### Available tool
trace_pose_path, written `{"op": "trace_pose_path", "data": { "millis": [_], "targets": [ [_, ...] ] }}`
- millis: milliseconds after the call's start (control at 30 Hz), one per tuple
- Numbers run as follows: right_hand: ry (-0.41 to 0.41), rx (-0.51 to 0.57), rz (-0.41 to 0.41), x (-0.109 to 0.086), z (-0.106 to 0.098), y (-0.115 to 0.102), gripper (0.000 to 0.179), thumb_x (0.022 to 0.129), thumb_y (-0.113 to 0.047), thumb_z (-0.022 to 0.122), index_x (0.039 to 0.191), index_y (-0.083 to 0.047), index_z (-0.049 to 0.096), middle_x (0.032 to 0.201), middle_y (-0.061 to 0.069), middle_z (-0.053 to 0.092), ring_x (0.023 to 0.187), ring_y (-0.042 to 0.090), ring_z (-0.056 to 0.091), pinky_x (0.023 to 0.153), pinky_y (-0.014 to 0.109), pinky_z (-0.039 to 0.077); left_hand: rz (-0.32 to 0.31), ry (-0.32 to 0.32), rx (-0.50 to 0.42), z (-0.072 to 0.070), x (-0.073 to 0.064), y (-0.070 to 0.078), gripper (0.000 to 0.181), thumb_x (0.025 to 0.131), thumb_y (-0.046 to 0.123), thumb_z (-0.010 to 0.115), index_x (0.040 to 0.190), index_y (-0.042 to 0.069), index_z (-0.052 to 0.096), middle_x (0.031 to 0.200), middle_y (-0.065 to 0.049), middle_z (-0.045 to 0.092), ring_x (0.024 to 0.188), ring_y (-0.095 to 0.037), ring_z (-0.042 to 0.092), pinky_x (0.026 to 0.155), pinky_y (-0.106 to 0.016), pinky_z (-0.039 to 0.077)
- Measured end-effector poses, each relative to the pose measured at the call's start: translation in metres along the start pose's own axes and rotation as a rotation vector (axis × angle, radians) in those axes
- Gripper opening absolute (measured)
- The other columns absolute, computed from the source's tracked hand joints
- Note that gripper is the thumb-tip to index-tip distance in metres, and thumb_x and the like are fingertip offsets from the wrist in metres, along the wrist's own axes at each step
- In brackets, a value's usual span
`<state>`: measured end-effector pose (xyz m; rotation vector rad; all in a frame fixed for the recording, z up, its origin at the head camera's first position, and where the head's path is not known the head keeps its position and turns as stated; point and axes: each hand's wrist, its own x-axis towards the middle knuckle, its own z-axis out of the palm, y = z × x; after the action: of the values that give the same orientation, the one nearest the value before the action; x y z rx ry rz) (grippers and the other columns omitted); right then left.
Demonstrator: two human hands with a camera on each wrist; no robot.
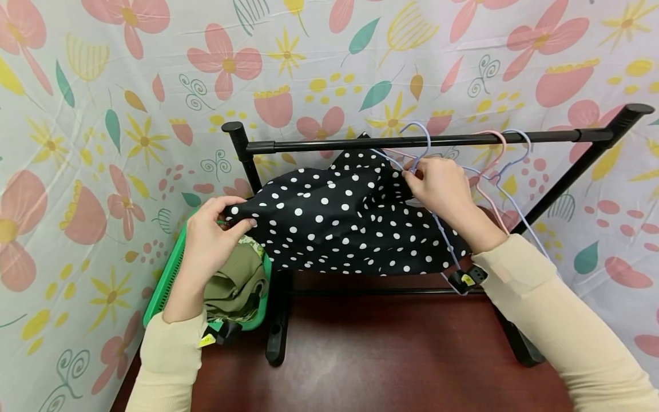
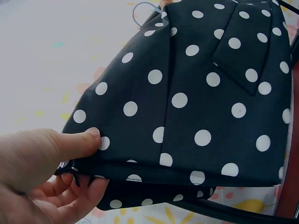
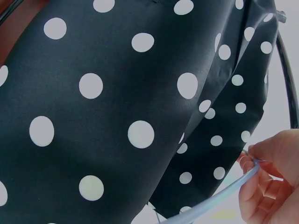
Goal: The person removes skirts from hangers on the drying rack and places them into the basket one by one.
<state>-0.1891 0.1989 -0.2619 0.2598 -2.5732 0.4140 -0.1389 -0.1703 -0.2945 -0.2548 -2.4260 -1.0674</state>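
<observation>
A black shirt with white polka dots (image 1: 319, 217) is stretched sideways between both hands, below the rail of a black clothes rack (image 1: 329, 144). At the shirt's left edge my left hand (image 1: 211, 234) pinches the fabric between thumb and fingers; the left wrist view shows this hold on the hem. My right hand (image 1: 443, 186) grips a lavender hanger (image 1: 428, 137) just below its hook, beside the shirt. In the right wrist view the hanger's arm (image 3: 219, 193) runs from the fingers along the cloth. Whether the hook bears on the rail, I cannot tell.
A pink hanger (image 1: 503, 150) and another lavender hanger (image 1: 526, 150) hang on the rail to the right. On the left, a green basket (image 1: 174, 272) holds folded olive clothing (image 1: 234, 280). The rack stands on a dark reddish table (image 1: 391, 349) before a flowered curtain.
</observation>
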Motion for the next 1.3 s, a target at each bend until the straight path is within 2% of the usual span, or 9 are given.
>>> {"op": "trace_pose_path", "data": {
  "millis": [100,233,500,567,633,733,933,1133,1300],
  "targets": [
    [0.007,0.006,-0.007,0.001,0.000,0.000,0.043,0.085,-0.020,0.058,0.047,-0.011,0.040,0.054,0.006,0.046,0.049,0.027,0.045,0.045,0.039,0.032,0.044,0.048,0.025,0.001,0.000,-0.001,0.028,0.071,0.012,0.079,0.097,0.013,0.069,0.078,-0.003,0.054,0.064,-0.011,0.048,0.056,-0.017,0.038],
    [0.014,0.010,-0.009,0.002,0.001,0.000,0.043,0.085,-0.020,0.058,0.048,-0.011,0.039,0.053,0.006,0.045,0.049,0.027,0.045,0.045,0.039,0.032,0.062,0.090,0.002,0.002,0.000,-0.002,0.025,0.069,0.013,0.080,0.093,0.011,0.071,0.081,-0.004,0.046,0.067,-0.013,0.047,0.061,-0.021,0.037],
    [0.030,0.010,-0.018,0.002,0.002,-0.001,0.043,0.084,-0.020,0.059,0.047,-0.012,0.038,0.053,0.007,0.044,0.049,0.028,0.046,0.046,0.041,0.034,0.135,0.102,-0.026,0.001,0.001,-0.003,0.018,0.071,0.010,0.078,0.085,0.006,0.068,0.121,-0.009,0.054,0.110,-0.027,0.047,0.086,-0.040,0.035],
    [0.036,0.011,-0.028,0.002,0.003,-0.001,0.043,0.084,-0.019,0.059,0.047,-0.011,0.039,0.053,0.006,0.045,0.049,0.028,0.046,0.046,0.041,0.033,0.134,0.077,-0.011,0.001,0.001,-0.002,0.017,0.074,0.011,0.075,0.087,0.009,0.065,0.124,-0.001,0.058,0.092,-0.020,0.058,0.077,-0.035,0.043],
    [0.038,0.011,-0.040,0.002,0.003,-0.002,0.042,0.084,-0.019,0.059,0.048,-0.011,0.039,0.053,0.006,0.045,0.049,0.028,0.046,0.045,0.040,0.033,0.128,0.043,-0.006,0.001,0.001,-0.002,0.016,0.078,0.013,0.072,0.090,0.011,0.063,0.117,0.003,0.064,0.061,-0.011,0.058,0.056,-0.026,0.044],
    [0.038,0.005,-0.047,0.002,0.003,-0.002,0.042,0.084,-0.019,0.058,0.048,-0.011,0.039,0.054,0.007,0.046,0.049,0.028,0.046,0.045,0.040,0.033,0.120,-0.016,0.007,0.000,0.001,-0.003,0.015,0.082,0.014,0.069,0.094,0.012,0.060,0.105,0.003,0.069,0.031,-0.008,0.030,0.034,-0.025,0.028],
    [0.035,0.000,-0.043,0.001,0.003,-0.003,0.043,0.084,-0.019,0.058,0.047,-0.011,0.038,0.054,0.006,0.045,0.049,0.028,0.046,0.043,0.040,0.032,0.165,-0.077,0.001,-0.001,0.000,-0.007,0.019,0.083,0.010,0.067,0.101,0.015,0.060,0.095,-0.003,0.068,0.033,-0.006,0.028,0.036,-0.024,0.029],
    [0.025,0.004,-0.038,0.000,0.003,-0.003,0.044,0.084,-0.019,0.059,0.047,-0.012,0.037,0.053,0.006,0.043,0.048,0.026,0.044,0.043,0.037,0.030,0.292,-0.034,-0.040,0.000,0.003,-0.011,0.030,0.081,0.004,0.067,0.107,0.019,0.069,0.097,-0.001,0.069,0.040,-0.002,0.031,0.038,-0.020,0.027],
    [0.026,0.015,-0.029,0.000,0.003,-0.002,0.045,0.084,-0.019,0.059,0.046,-0.012,0.036,0.053,0.006,0.043,0.047,0.026,0.043,0.043,0.037,0.030,0.312,-0.007,-0.065,-0.001,0.005,-0.012,0.024,0.081,0.002,0.067,0.101,0.015,0.071,0.094,-0.003,0.069,0.050,-0.003,0.042,0.042,-0.017,0.031]
  ]
}}
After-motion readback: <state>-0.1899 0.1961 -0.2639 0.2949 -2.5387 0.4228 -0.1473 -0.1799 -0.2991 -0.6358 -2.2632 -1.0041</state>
